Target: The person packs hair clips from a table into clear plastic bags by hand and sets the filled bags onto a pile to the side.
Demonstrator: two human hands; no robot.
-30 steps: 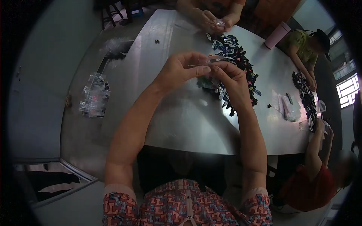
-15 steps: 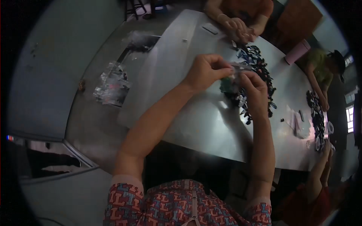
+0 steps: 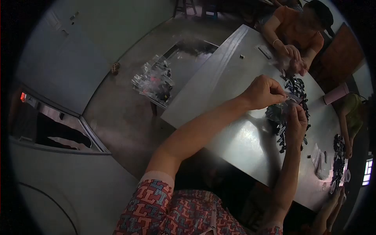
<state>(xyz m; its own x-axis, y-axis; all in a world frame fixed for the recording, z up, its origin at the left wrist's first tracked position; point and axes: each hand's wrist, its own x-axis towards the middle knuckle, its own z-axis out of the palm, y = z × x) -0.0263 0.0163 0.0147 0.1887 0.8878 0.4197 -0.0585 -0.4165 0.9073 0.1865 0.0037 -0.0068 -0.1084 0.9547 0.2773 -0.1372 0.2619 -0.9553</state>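
Note:
My left hand (image 3: 264,92) is closed in a pinch at the top edge of a small clear plastic bag (image 3: 278,111). Close by on its right, my right hand (image 3: 296,124) pinches the same bag near its opening. Something greenish and dark shows through the plastic, but I cannot make out what it is. Both hands are above a long heap of small dark parts (image 3: 299,87) on the shiny metal table (image 3: 219,113). Part of that heap is hidden behind the bag and my right hand.
Filled clear bags (image 3: 152,80) lie piled on a low tray at the left. Across the table a person in orange (image 3: 291,29) handles parts. A pink cylinder (image 3: 336,93), flat plastic bags (image 3: 322,166) and another dark heap (image 3: 338,156) are at the right, near other people's arms.
My view has swung left, so the table and hands appear further right and lower. Both hands keep their pinch on the bag, with little change between them.

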